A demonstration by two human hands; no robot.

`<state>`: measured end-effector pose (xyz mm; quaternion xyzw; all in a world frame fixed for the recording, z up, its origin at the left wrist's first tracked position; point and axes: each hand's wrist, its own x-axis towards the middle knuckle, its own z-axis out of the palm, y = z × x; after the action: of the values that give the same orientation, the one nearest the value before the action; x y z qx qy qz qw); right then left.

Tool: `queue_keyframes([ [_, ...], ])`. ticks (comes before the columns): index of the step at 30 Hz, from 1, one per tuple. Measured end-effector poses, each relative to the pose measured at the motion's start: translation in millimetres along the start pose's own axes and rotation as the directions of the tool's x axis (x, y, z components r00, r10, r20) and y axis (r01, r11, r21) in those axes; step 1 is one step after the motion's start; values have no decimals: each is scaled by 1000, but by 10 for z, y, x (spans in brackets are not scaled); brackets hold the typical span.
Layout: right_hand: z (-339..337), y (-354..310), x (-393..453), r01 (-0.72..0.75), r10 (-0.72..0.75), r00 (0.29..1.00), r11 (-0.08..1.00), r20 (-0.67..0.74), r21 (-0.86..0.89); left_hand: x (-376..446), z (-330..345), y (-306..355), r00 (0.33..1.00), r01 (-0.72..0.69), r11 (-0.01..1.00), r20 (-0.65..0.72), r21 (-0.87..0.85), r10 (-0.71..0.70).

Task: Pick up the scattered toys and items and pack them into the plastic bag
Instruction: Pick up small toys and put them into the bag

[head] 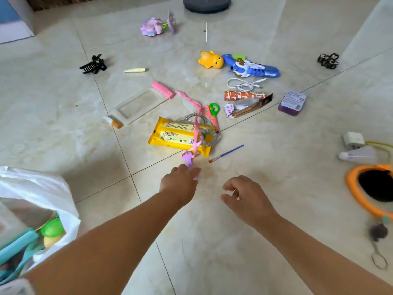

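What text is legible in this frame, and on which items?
None can be read.
Yellow packet: rows of black print, too small and blurred.
Blue-rimmed flat pack: printed label, blurred.
Orange patterned tube: white marks, cannot tell whether they are letters.
Dark tag by the tube: print too small.

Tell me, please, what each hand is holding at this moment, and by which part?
The left hand pinches the purple toy fork by its handle end, tines pointing away. The right hand holds nothing, its fingers loosely curled above the floor.
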<state>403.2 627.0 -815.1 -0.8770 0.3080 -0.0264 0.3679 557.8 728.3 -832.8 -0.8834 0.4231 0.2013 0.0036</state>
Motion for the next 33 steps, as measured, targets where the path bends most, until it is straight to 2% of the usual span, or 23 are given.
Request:
queue_keyframes([
  [2,45,53,101,11,-11,1000,1000,-18,-1,105,94,52,999,45,998,-20,35,-45],
  [5,93,117,251,-1,1,1000,1000,-20,-23,165,193,54,990,69,993,-131,97,-56],
  [10,155,192,519,57,-62,998,984,-24,-170,15,207,-74,966,97,976,-217,-197,-140],
  [14,201,210,755,111,-130,991,941,-37,-320,-161,195,-174,930,121,927,-286,-356,-231],
  [19,255,222,979,114,-110,993,870,36,-480,-347,122,-235,937,90,884,-262,-459,-231],
  [24,303,285,908,75,-151,985,818,-86,-570,-480,38,-287,936,40,810,-263,-585,-236],
  [27,316,260,787,17,-82,993,812,-87,-584,-550,-32,-286,945,28,781,-237,-624,-223],
  [29,324,232,711,17,-57,997,797,-46,-604,-606,-82,-273,958,60,693,-153,-719,-241],
  [32,294,169,588,28,-28,1000,776,10,-629,-702,-171,-263,973,150,448,51,-881,-225],
  [33,274,152,550,20,-14,1000,783,15,-621,-731,-196,-263,975,176,401,102,-899,-198],
])
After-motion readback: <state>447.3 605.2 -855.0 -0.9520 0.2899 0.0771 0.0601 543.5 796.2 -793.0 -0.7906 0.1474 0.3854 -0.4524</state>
